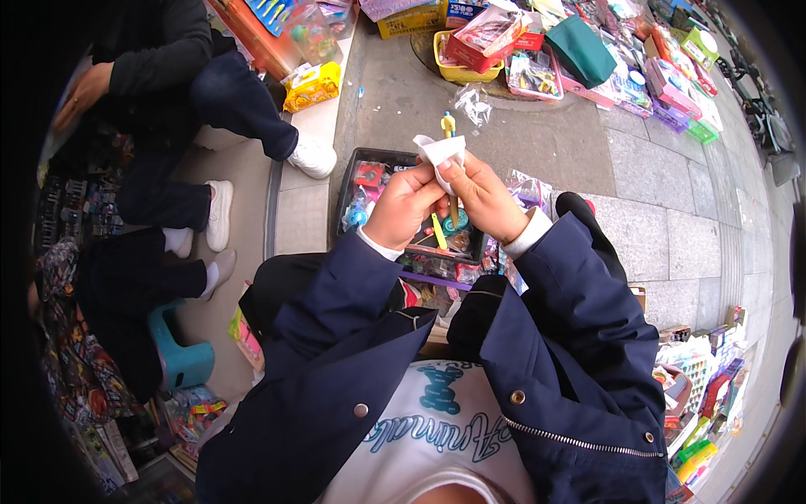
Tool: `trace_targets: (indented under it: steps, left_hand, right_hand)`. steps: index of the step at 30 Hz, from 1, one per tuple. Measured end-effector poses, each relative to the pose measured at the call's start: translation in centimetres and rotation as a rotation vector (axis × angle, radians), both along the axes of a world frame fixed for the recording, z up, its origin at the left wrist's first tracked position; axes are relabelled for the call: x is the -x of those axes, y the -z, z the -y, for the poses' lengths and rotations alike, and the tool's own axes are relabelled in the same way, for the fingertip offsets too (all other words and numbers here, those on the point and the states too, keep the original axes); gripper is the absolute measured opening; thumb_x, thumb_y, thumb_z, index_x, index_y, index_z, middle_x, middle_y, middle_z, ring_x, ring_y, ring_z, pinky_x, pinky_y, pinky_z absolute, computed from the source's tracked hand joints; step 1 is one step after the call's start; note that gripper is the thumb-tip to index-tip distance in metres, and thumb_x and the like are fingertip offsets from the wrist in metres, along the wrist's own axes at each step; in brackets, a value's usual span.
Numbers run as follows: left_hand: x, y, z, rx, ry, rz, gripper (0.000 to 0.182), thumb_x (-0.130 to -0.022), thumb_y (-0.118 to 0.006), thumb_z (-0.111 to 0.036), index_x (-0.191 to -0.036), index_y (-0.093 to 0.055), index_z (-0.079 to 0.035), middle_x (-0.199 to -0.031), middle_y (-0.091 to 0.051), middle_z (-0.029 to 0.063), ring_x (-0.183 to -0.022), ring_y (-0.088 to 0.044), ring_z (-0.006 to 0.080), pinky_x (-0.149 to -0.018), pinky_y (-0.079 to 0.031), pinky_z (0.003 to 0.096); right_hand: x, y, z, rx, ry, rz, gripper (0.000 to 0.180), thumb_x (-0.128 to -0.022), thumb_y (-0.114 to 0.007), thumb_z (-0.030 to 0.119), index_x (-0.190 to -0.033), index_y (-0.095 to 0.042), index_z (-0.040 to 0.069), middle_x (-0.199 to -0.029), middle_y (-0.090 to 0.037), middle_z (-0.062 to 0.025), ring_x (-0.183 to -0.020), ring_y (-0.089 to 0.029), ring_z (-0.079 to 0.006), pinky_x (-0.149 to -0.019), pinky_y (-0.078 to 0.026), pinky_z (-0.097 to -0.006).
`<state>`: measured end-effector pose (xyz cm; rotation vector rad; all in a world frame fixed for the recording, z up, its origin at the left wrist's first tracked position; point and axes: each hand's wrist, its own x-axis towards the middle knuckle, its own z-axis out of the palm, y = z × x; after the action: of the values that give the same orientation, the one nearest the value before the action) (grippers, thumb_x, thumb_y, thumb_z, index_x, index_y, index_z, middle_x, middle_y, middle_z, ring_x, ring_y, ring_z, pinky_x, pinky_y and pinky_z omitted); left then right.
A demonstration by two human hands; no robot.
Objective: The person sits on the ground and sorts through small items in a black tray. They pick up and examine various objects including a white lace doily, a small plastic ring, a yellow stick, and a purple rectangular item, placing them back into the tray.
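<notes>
Both hands meet in front of me, above a black plastic tray [345,208] of small goods. A yellow pen [448,126] with a blue tip end stands between them, partly wrapped by a white wipe or tissue [442,151]. My right hand [491,195] pinches the wipe against the pen with its thumb. My left hand [403,205] has its fingers closed at the lower edge of the wipe, against the pen; its exact hold is partly hidden. Below the hands, the tray holds a yellow-green stick [439,232], a round teal item [456,220] and a red box [369,174].
An orange-yellow wipes pack [312,87] lies on the ledge at upper left. Two people sit at left, one with white shoes [313,155], near a teal stool [182,353]. A yellow basket [466,72] and other goods stand ahead; more boxes [696,460] are at lower right.
</notes>
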<state>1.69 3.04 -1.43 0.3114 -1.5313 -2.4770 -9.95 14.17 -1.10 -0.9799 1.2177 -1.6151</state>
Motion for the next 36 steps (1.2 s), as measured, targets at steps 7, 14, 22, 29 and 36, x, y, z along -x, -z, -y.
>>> trace_targets:
  steps: [7,14,22,29,36]
  left_hand:
    - [0.1,-1.7,1.3,0.88,-0.28,0.187,0.02,-0.093,-0.057,-0.011,-0.102,-0.067,0.004,-0.082,-0.066,0.0074,-0.068,-0.061,0.0126,-0.063,-0.048,0.0253]
    - [0.1,-2.6,1.2,0.569,-0.402,-0.073,0.026,-0.094,-0.064,-0.017,-0.105,-0.066,0.007,-0.097,-0.066,0.0072,-0.085,-0.061,0.0105,-0.077,-0.048,0.0241]
    - [-0.4,-2.3,1.9,-0.084,-0.188,-0.041,0.027,-0.095,-0.062,-0.019,-0.115,-0.065,-0.001,-0.107,-0.066,0.0037,-0.09,-0.058,0.01,-0.08,-0.043,0.0268]
    - [-0.6,-2.7,2.9,-0.239,-0.155,-0.165,0.032,-0.099,-0.054,-0.023,-0.125,-0.058,-0.003,-0.116,-0.062,0.0098,-0.101,-0.057,0.016,-0.088,-0.045,0.0303]
    - [-0.4,-2.6,2.6,-0.244,-0.147,-0.146,0.034,-0.101,-0.049,-0.024,-0.127,-0.055,-0.004,-0.119,-0.061,0.0121,-0.107,-0.057,0.0196,-0.093,-0.047,0.0344]
  right_hand:
    - [1.1,0.1,-0.3,0.011,0.349,-0.77,0.019,-0.098,-0.053,0.012,-0.113,-0.058,0.002,-0.086,-0.063,-0.0117,-0.073,-0.061,-0.0235,-0.069,-0.048,-0.0321]
    - [0.6,-1.2,-0.8,-0.06,0.313,-0.713,0.018,-0.096,-0.055,0.02,-0.104,-0.058,0.004,-0.08,-0.064,-0.0223,-0.078,-0.061,-0.0449,-0.066,-0.049,-0.0469]
    - [0.1,-2.6,-1.2,-0.148,0.074,-0.396,0.046,-0.101,-0.046,0.042,-0.092,-0.062,0.001,-0.065,-0.062,-0.0111,-0.063,-0.063,-0.029,-0.058,-0.046,-0.0431]
    - [2.5,-1.5,-2.1,-0.451,-0.028,-0.113,0.054,-0.1,-0.046,0.043,-0.085,-0.062,-0.005,-0.057,-0.056,-0.0064,-0.037,-0.054,-0.0149,-0.04,-0.045,-0.0278]
    - [4.6,0.4,-1.6,-0.399,0.261,-0.303,0.037,-0.094,-0.058,0.033,-0.104,-0.064,-0.002,-0.078,-0.067,-0.0096,-0.069,-0.064,-0.0152,-0.063,-0.05,-0.0302]
